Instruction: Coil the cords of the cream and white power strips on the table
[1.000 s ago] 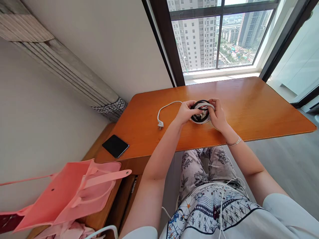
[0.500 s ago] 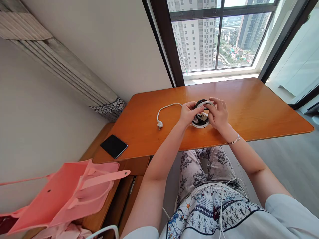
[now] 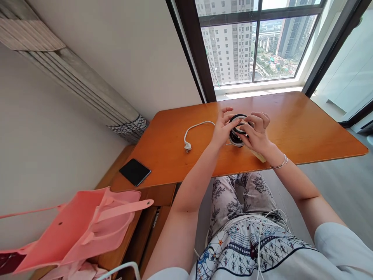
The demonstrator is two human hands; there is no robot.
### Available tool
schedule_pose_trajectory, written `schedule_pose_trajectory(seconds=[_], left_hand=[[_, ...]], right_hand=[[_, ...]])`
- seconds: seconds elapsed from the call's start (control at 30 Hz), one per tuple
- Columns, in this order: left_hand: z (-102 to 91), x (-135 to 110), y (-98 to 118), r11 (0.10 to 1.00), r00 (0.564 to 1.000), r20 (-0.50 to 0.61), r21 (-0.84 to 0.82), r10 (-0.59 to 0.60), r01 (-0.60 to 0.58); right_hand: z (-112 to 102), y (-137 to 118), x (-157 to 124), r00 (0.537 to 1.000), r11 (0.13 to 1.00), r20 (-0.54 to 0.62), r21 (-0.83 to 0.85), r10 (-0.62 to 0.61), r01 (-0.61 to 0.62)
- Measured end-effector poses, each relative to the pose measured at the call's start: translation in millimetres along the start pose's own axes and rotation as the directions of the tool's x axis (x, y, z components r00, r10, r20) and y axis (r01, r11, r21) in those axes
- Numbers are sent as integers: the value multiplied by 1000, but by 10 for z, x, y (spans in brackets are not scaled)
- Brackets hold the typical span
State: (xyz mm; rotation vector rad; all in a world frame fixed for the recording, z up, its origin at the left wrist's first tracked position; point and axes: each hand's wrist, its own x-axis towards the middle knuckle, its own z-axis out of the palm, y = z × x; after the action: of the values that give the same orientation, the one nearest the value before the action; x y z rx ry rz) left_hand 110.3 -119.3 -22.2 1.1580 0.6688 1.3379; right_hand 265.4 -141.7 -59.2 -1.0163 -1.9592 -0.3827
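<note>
A coil of black and white cable [image 3: 236,141] is held just over the wooden table [image 3: 303,128], near its front edge. My left hand [image 3: 222,130] pinches the coil's left side between thumb and fingers, its index finger raised. On the right, my right hand [image 3: 258,134] has its fingers closed on a loop of the black cable at the coil's upper right. A white cord [image 3: 196,126] runs out leftward past my left hand and ends in a white plug [image 3: 187,146] lying on the table. Beneath my right hand, a small pale yellow piece [image 3: 258,156] shows; its kind is unclear.
A dark-screened tablet or phone [image 3: 135,172] lies at the table's left corner. Lower left, a pink bag [image 3: 84,225] hangs open beside wooden drawers [image 3: 151,229]. Behind the table stands a window [image 3: 256,46], with a gathered curtain [image 3: 96,93] to the left.
My right hand has shifted slightly and now pulls a black loop up from the coil. My left index finger has lifted. The pale yellow piece has come into sight below my right hand.
</note>
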Motion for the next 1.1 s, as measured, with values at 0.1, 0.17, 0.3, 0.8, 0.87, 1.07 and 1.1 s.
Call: schedule_pose_trajectory(seconds=[0.1,0.17,0.3,0.8,0.87,1.07,1.1], left_hand=[[41,43,17,998,998,-14,17,-67,67],[65,88,24,996,996,-22,33,-85,85],[73,151,-13,999,999,-13,30,36,-35],[-106,172,121,756,864,504,565,3,-332],[-126,208,84,768,857,516,545,9,-336],[-555,155,-277,885,906,423,412,26,-218],[-680,110,-328,866,904,428,452,1,-215]], right_hand=[[-44,-36,24,997,996,31,43,-73,72],[-79,-60,101,998,996,23,66,-58,57],[-108,-76,309,993,990,-59,111,99,-92],[-225,47,715,865,709,-60,603,498,-366],[-214,72,727,840,646,-59,668,539,-368],[-278,210,753,817,532,-1,760,576,-374],[-298,251,750,809,519,-3,768,588,-374]])
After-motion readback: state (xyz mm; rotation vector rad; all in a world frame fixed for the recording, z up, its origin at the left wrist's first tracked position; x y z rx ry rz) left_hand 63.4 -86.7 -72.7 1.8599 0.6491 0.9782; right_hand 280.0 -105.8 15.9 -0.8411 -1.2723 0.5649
